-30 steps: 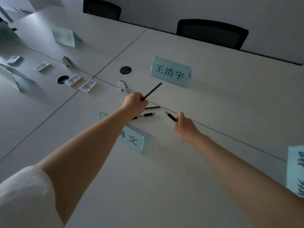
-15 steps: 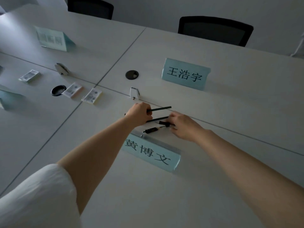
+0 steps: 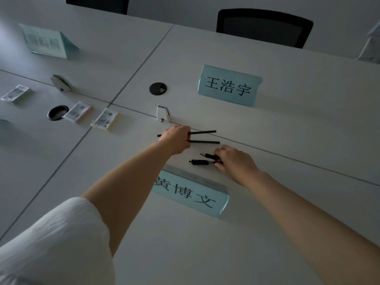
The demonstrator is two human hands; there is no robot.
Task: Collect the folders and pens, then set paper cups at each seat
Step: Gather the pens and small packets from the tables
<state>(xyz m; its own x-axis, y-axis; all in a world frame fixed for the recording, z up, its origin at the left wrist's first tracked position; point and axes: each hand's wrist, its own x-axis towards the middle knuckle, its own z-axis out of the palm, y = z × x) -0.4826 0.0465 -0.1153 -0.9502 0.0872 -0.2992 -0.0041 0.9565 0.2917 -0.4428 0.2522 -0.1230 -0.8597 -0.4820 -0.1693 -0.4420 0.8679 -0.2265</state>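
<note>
Left hand [image 3: 176, 138]: curled round two thin black sticks, most likely slim pens or pencils, the upper stick [image 3: 203, 132] and the lower stick [image 3: 204, 142], both pointing out to its right and lying roughly level. Held side by side like that, they looked gathered into one bunch so the hand could carry several at once.

Right hand [image 3: 236, 160]: fingers bent over the near ends of two short black pens, the capped pen [image 3: 208, 155] and the clip pen [image 3: 199, 162] just below it. Whether it had already pinched them or only pressed on them I cannot tell; the fingers hid the contact.

Where the pens were: all four between the two hands, just beyond the near name card [image 3: 191, 194]; the short pair appeared to be lying on the desk [image 3: 298, 140], the long pair seemed lifted a little in the left grip.

Why there: the pens sat by the seam down the middle of the desk, between the near card and the far name card [image 3: 228, 87], probably laid out for those two seats.

Step in hand: collecting pens, judged early in the task; no folders or paper cups were in view.

Further left of the hands: small wrapped packets [image 3: 104, 119], a round cable hole [image 3: 158, 88] and a white clip bracket [image 3: 163, 114], none being touched.

Far side: a black chair [image 3: 265, 27] pushed in beyond the far card.
</note>
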